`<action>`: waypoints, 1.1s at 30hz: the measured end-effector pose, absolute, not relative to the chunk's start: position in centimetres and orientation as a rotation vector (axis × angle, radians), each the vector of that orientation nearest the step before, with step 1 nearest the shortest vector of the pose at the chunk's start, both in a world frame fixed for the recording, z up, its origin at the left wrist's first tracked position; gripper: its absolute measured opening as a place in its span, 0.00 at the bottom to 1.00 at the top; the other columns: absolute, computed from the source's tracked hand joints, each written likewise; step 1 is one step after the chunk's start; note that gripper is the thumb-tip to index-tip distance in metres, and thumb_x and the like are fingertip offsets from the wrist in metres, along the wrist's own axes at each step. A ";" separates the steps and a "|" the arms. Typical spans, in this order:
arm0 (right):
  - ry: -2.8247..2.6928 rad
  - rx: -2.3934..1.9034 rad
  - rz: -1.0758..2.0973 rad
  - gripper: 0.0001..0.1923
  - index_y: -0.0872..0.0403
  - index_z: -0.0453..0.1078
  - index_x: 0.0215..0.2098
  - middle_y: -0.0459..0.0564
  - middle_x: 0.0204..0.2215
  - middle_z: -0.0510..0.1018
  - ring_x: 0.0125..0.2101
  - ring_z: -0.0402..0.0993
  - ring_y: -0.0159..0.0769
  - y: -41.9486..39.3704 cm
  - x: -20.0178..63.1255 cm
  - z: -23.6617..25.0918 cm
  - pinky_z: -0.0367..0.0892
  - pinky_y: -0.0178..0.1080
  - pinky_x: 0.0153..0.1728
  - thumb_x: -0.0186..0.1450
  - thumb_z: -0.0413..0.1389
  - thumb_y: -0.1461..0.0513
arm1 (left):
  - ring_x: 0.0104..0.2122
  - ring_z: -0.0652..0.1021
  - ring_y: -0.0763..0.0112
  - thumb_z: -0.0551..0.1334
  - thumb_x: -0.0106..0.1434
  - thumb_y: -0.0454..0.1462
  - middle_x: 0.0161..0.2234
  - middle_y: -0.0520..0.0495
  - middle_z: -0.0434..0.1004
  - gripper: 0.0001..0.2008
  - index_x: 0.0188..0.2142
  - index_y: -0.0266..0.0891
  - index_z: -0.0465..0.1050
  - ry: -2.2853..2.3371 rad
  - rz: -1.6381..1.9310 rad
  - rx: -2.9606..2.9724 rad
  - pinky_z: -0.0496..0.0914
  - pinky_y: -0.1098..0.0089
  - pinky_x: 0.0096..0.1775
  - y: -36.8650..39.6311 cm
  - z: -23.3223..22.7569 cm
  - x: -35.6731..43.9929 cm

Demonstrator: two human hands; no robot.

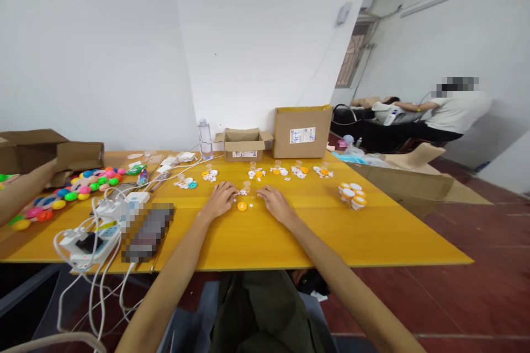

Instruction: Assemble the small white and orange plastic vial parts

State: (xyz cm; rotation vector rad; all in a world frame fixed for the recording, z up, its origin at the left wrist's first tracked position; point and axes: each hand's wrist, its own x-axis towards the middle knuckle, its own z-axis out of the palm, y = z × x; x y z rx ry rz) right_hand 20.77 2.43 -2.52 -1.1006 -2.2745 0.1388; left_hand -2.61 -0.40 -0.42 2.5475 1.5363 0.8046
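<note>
Both forearms reached out from the bottom edge of the head view, over a dark lap, onto the yellow table (pixel 290 242). Left hand (pixel 219 198) lay palm down, fingers loosely spread, nothing gripped. Right hand (pixel 275 203) rested the same way, flat and open, no hold on anything.

Between the two hands, just short of the fingertips: one orange disc (pixel 242 206), round, flat, small, lying alone on the tabletop. Just beyond it, at the fingertips of both hands, a scatter of tiny white pieces (pixel 242 192); too small to tell shape. A small clear cup (pixel 247 184) stood just past those.

Progress, as a judgement: the stack of orange-and-white capped pieces (pixel 351 195) off to the right of the right hand looked like finished work. Further out from both hands ran a row of small sorted piles (pixel 256 173), orange and white, apparently still loose parts. So some done, most left.

Beyond the row: an open cardboard box (pixel 243 144), a taller closed box (pixel 302 132), a water bottle (pixel 204 139). Left of the left hand: power strips and white cables (pixel 103 220), then bright coloured plastic shells (pixel 78 187) with another person's arm (pixel 20 190) lying near them. Far right, well apart, a seated person (pixel 451 113) in a white shirt.
</note>
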 end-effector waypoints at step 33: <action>-2.274 -1.215 -0.035 0.13 0.50 0.72 0.38 0.53 0.37 0.79 0.41 0.75 0.41 1.9 20.2 -2.7 0.69 0.40 0.44 0.67 0.48 0.70 | 0.48 0.72 0.62 0.53 0.61 0.27 0.45 0.46 0.73 0.14 0.40 0.44 0.71 1.526 0.869 2.557 0.65 0.61 0.51 -0.4 0.0 -2.5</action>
